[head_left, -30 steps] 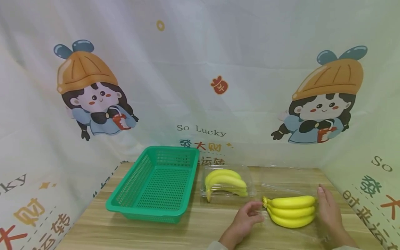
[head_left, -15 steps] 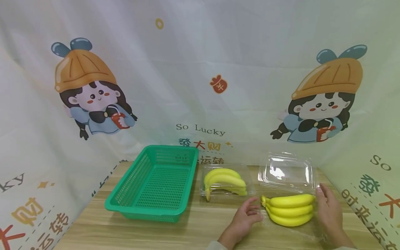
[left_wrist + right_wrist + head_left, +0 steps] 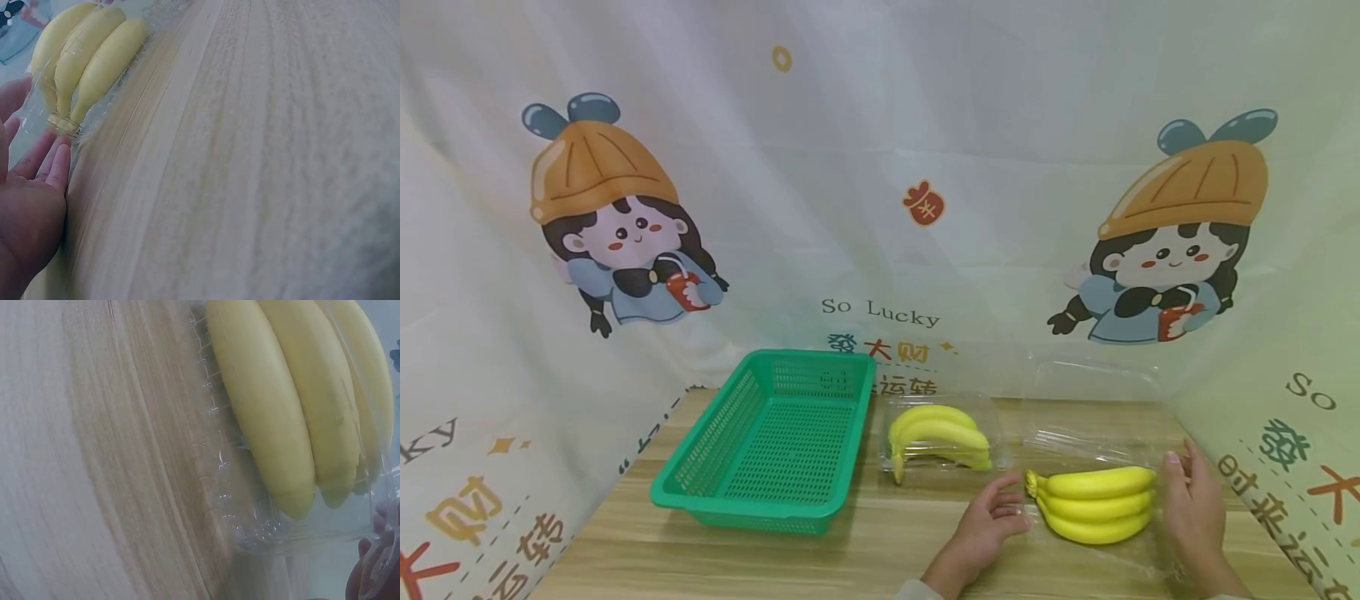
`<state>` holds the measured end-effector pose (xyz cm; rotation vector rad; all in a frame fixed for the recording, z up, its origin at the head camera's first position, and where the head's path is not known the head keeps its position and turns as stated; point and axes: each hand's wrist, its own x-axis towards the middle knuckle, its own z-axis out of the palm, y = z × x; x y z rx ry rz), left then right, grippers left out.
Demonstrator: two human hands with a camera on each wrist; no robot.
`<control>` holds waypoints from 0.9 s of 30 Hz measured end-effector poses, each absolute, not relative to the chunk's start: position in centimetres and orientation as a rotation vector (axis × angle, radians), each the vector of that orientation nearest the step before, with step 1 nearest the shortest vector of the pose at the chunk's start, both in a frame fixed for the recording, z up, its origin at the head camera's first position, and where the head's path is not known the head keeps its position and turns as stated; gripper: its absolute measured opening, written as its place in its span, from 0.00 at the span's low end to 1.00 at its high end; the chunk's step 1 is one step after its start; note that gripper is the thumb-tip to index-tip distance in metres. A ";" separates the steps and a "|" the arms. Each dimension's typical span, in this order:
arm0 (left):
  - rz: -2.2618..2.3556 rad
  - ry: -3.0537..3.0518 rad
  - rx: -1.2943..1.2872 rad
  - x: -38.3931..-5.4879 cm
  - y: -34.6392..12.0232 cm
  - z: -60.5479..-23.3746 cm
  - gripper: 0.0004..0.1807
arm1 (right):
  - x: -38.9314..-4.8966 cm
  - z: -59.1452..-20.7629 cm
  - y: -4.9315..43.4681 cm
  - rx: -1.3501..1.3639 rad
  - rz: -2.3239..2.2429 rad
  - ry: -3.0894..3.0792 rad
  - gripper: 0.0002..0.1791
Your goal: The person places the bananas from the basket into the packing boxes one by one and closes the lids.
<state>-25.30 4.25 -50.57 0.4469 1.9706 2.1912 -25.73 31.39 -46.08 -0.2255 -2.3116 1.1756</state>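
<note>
A bunch of yellow bananas (image 3: 1097, 504) lies in a clear plastic clamshell box (image 3: 265, 531) at the right of the table. The hinged lid (image 3: 1093, 446) is raised at the back, above the bananas. On the box's left side my left hand (image 3: 988, 529) has its relaxed fingertips right at the plastic, close to the banana stem; the thumb stands apart from the fingers. My right hand (image 3: 1193, 504) lies along the right side, fingers extended and thumb near the rear corner. In the right wrist view, fingertips (image 3: 362, 547) show at the plastic edge beyond the banana tips.
A second clear plastic box (image 3: 996, 425) holding bananas sits just left of the back corner of the first. Farther left stands a green perforated basket (image 3: 850, 492). A printed cloth (image 3: 1000, 167) hangs behind the wooden table (image 3: 715, 558).
The lid at the back has swung: its bright glare of half a second ago has gone and its upper edge stands higher. My right hand has shifted slightly right; the left has barely moved.
</note>
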 end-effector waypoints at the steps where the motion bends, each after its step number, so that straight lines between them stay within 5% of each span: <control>1: 2.190 1.971 0.445 -25.3 4.3 -50.6 0.32 | -25.7 -46.1 31.4 -0.216 1.167 -2.308 0.30; 10: 2.207 1.963 0.429 -25.4 4.4 -50.8 0.31 | -25.6 -46.3 31.4 -0.132 1.113 -2.245 0.25; 27: 2.243 1.955 0.456 -25.4 4.2 -51.0 0.30 | -25.1 -46.0 31.2 -0.409 1.337 -2.036 0.24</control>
